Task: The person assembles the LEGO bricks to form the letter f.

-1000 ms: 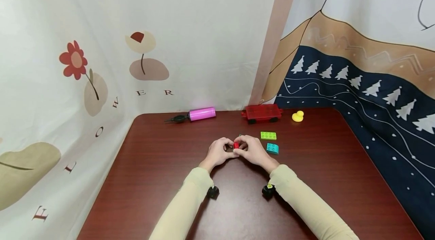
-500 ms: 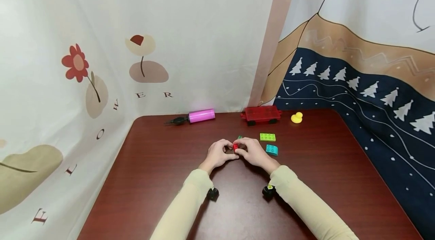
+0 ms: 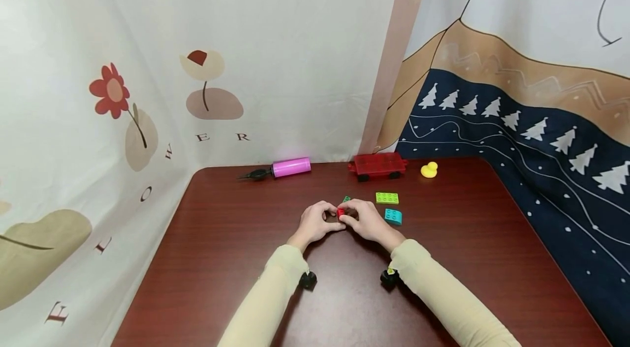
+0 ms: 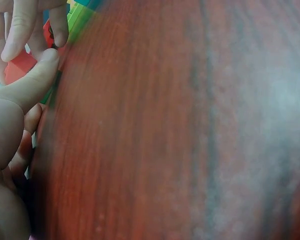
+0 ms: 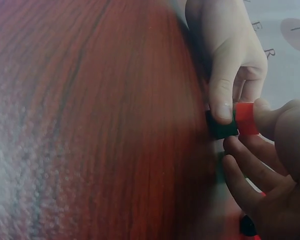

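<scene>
Two bare hands meet over the middle of a dark reddish-brown wood-grain table [image 3: 339, 309]. Left hand [image 3: 315, 222]: thumb and fingers bent, thumb laid on a dark green toy brick [image 5: 221, 126], gripping it; its far-side fingertips mostly hidden. Right hand [image 3: 366, 220]: thumb and finger pinch a red toy brick [image 5: 247, 119]; its other fingers are bent below. Red brick sits right against the dark green one, between the hands; can't tell whether they are locked together.

Green brick [image 3: 346, 199] on the table just beyond the right hand's fingers, partly hidden. To the right of that hand: lime-green studded brick [image 3: 387, 198], farther; turquoise studded brick [image 3: 393, 216], nearer, the two close but apart.

Far edge, left to right: purple hand pump [image 3: 291, 167] with black nozzle end pointing left, translucent red toy wagon [image 3: 379, 165] on black wheels, yellow rubber duck [image 3: 429, 170]. Both arms in pale yellow sleeves [image 3: 266, 292], a small black wrist camera [image 3: 308, 280] at each wrist. Behind, a white curtain [image 3: 305, 63] with flower prints and letters; right, navy fabric [image 3: 492, 145] with white trees.
</scene>
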The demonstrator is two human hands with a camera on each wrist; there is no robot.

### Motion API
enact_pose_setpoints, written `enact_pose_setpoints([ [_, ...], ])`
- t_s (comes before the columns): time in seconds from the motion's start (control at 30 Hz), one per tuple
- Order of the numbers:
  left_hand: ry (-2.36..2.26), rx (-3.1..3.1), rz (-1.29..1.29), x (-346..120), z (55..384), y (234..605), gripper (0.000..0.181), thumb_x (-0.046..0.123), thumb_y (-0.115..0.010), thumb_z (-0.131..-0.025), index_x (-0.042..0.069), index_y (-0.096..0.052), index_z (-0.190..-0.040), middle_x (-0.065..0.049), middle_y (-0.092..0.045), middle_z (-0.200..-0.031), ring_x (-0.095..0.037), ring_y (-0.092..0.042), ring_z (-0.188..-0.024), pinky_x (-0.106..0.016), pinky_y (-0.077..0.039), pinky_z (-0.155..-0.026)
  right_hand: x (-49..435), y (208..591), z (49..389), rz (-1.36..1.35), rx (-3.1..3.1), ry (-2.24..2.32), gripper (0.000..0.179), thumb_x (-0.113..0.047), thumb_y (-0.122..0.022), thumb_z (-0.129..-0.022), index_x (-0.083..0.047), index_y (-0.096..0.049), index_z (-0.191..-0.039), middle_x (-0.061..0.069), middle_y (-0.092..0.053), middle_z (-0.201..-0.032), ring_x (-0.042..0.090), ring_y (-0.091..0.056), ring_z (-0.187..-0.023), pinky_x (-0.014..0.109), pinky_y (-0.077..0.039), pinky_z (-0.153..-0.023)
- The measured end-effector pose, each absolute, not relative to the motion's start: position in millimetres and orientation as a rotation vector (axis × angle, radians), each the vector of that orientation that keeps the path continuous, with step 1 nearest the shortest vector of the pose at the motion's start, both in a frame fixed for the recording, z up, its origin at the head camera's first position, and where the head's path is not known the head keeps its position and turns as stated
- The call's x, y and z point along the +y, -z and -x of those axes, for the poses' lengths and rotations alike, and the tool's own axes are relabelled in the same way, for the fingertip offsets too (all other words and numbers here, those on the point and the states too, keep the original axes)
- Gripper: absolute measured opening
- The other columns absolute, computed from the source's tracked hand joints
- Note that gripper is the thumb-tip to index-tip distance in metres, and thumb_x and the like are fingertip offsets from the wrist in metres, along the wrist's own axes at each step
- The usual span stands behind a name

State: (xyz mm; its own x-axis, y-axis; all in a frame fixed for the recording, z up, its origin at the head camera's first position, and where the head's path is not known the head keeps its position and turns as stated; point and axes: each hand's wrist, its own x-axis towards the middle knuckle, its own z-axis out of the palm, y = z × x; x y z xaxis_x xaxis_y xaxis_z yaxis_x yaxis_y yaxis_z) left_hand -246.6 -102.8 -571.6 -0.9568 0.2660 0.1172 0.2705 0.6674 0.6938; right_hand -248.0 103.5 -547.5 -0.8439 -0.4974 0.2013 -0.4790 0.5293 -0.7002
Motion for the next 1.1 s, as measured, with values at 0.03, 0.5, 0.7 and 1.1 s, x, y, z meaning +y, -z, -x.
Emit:
enact_pose_setpoints([
  [0.03, 1.190, -2.860, 0.463, -102.7, 246.9, 571.9, 0.035, 0.041, -0.094, -0.078, 0.021, -0.079, -0.103, 0.010, -0.069, -0.097, -0.007, -0.052, -0.078, -0.027, -0.042, -0.072, 103.6, 547.5, 248.1, 0.876, 2.731, 1.231, 0.029, -0.009, -0.077, -0.096, -0.005, -0.074, -0.125, 0.006, -0.072, -0.110, 0.016, -0.072, -0.095, 0.031, -0.058, -0.084],
  [0.5, 1.167, -2.874, 0.438, -101.7, 245.6, 569.4, 0.034, 0.040, -0.094, -0.078, 0.020, -0.079, -0.101, 0.011, -0.068, -0.096, -0.007, -0.052, -0.080, -0.028, -0.042, -0.073, 103.2, 548.5, 249.7, 1.035, 2.787, 1.188, 0.027, -0.012, -0.080, -0.095, -0.007, -0.077, -0.121, 0.005, -0.072, -0.102, 0.012, -0.068, -0.089, 0.030, -0.058, -0.079],
  [0.7, 1.173, -2.866, 0.435, -102.0, 246.2, 566.3, 0.035, 0.041, -0.094, -0.078, 0.019, -0.079, -0.100, 0.010, -0.069, -0.096, -0.007, -0.052, -0.079, -0.029, -0.042, -0.072, 102.2, 549.0, 252.1, 1.055, 2.784, 1.206, 0.026, -0.015, -0.078, -0.096, -0.006, -0.077, -0.121, 0.004, -0.071, -0.100, 0.013, -0.068, -0.087, 0.029, -0.057, -0.077],
  [1.1, 1.169, -2.852, 0.451, -102.6, 245.9, 569.2, 0.036, 0.043, -0.095, -0.077, 0.020, -0.080, -0.101, 0.011, -0.068, -0.095, -0.006, -0.051, -0.077, -0.027, -0.041, -0.070, 102.5, 553.5, 250.9, 0.998, 2.733, 1.288, 0.027, -0.013, -0.078, -0.096, -0.005, -0.077, -0.122, 0.006, -0.070, -0.104, 0.016, -0.070, -0.092, 0.028, -0.060, -0.080],
])
